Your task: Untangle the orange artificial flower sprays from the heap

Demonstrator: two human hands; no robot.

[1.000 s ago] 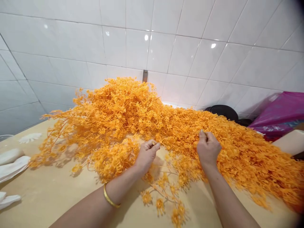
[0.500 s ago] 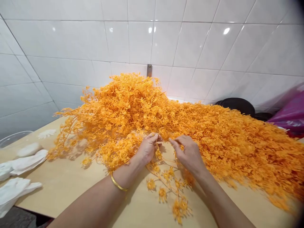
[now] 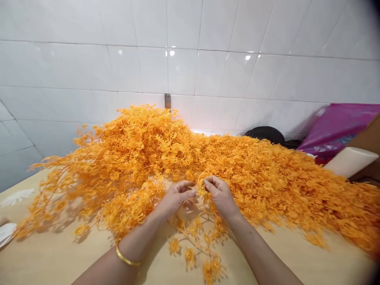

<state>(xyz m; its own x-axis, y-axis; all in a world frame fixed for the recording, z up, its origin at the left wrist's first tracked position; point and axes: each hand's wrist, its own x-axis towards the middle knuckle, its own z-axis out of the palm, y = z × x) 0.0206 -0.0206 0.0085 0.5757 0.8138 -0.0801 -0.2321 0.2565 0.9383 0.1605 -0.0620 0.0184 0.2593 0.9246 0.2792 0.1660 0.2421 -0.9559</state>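
Observation:
A sprig of orange artificial flowers (image 3: 190,255) hangs down between my forearms onto the table, its upper end at my fingers. My left hand (image 3: 178,196), with a gold bangle on the wrist, has thumb and fingers bent near each other beside the sprig; what lies between them is too small to tell. Thumb and forefinger of my right hand (image 3: 219,194) pinch the sprig's upper part. Behind both hands rises a large heap of the same orange flowers (image 3: 148,138), which spreads far to the right.
The pale wooden table (image 3: 44,261) stands against a white tiled wall (image 3: 184,71). At the right are a purple bag (image 3: 335,126), a cream-coloured roll (image 3: 350,161) and black round items (image 3: 265,134). A white flower-shaped piece (image 3: 18,196) lies at the left.
The view has turned to the right, bringing the cream roll into sight. My right hand has come closer to my left and now pinches the sprig; my left fingers have loosened somewhat.

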